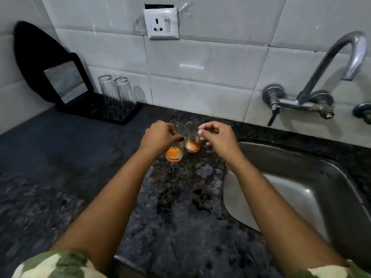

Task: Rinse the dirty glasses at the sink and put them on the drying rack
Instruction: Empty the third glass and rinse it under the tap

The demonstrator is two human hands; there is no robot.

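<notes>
Sink (pixel 301 189): steel basin at the right, with no glass in it; no water shows at the tap (pixel 341 63).
Drying rack (pixel 104 111): black tray at the back left, holding two clear glasses (pixel 116 91) upside down; by the look of it, these are finished.
Left hand (pixel 158 137): fingers curled round the rim of the nearer dirty glass (pixel 174 152), which stands on the counter (pixel 180 197) with orange residue at its base.
Right hand (pixel 216 137): fingers pinched just above the second dirty glass (pixel 192 146); whether it grips yet, I cannot tell.
Remaining: both orange-stained glasses need rinsing and racking, so roughly half the job is left.
</notes>
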